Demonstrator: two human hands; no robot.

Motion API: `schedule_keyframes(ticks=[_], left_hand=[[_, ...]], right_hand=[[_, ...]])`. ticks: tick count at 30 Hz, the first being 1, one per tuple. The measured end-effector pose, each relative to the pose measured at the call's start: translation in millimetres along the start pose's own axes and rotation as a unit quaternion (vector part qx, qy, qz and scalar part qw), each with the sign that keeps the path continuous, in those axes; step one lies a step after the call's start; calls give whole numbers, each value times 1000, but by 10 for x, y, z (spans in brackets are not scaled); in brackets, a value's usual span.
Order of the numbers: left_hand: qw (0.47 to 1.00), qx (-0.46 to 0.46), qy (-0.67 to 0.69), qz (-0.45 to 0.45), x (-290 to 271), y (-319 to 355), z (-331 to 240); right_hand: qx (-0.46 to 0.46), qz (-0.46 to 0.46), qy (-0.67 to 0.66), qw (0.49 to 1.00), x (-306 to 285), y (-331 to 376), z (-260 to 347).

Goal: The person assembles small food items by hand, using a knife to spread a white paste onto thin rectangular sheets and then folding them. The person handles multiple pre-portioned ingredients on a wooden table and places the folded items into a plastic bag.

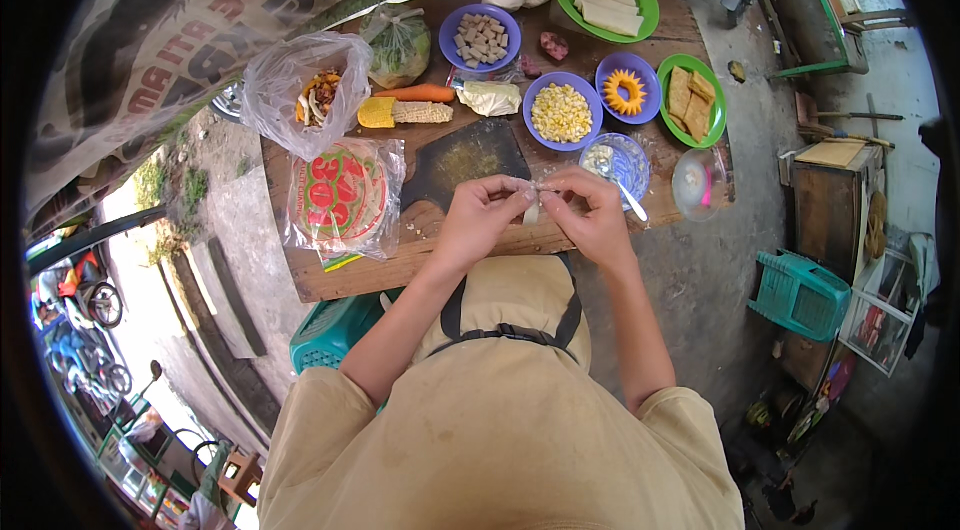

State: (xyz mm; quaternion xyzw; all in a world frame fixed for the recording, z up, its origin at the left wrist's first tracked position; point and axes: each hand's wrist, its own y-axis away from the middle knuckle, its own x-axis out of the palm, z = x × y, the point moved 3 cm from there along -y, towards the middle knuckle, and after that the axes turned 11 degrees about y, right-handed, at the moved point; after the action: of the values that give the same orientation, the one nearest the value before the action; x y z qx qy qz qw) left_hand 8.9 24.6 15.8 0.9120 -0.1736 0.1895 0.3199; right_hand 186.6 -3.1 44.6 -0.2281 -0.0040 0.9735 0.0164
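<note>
A small, thin, whitish piece was pinched in the fingertip grip of the left hand and right hand, above the brown wooden surface, near a dark, flat board and a blue-and-white round bowl.

On your table, a packet lies left of the cutting board, a corncob beyond the board's far left. Right stands a kernel bowl; nearer and further right, another bowl holds a spoon.
</note>
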Motion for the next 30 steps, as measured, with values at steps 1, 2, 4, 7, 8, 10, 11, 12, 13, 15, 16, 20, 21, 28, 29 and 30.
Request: schedule_keyframes(ticks=[1,2,4,7,8,10,11,12,13,15,16,20,21,28,29,30], left_hand=[[1000,15,-21,0,11,2,-4],[999,30,-25,1,25,5,-3],[998,50,-37,-5,44,7,7],[997,70,-35,0,52,-3,24],[998,57,-39,-3,44,-11,37],[998,25,-51,-13,20,-26,58],[999,25,-43,-7,15,-31,55],[999,10,-43,-11,4,-37,59],[999,-6,-43,-14,-1,-39,63],[999,-42,-8,-22,-5,-31,76],[998,-60,10,-26,-6,-27,83],[993,-85,77,-4,-1,-30,87],[992,-90,88,1,-6,-32,90],[984,-112,131,36,-56,-18,73],[985,-108,127,35,-52,-15,67],[986,-106,124,32,-47,-8,64]], right_hand=[[25,8,-9,1000,-8,-1,-5],[48,16,-19,999,-11,-2,-11],[74,18,-18,997,-17,0,-13],[95,29,-10,995,-16,4,-24],[101,33,-4,994,-12,4,-31],[91,23,-6,996,2,1,-28],[96,21,-2,995,10,0,-30],[77,18,7,997,6,-3,-17],[67,18,20,997,0,-2,-8],[49,16,40,998,-10,-3,11],[41,14,48,998,-15,-5,19],[-17,3,61,998,-35,-15,48],[-25,2,57,998,-38,-19,47],[-54,8,41,998,-62,-21,68],[-57,10,44,997,-65,-19,76],[-57,10,48,997,-69,-18,83]])
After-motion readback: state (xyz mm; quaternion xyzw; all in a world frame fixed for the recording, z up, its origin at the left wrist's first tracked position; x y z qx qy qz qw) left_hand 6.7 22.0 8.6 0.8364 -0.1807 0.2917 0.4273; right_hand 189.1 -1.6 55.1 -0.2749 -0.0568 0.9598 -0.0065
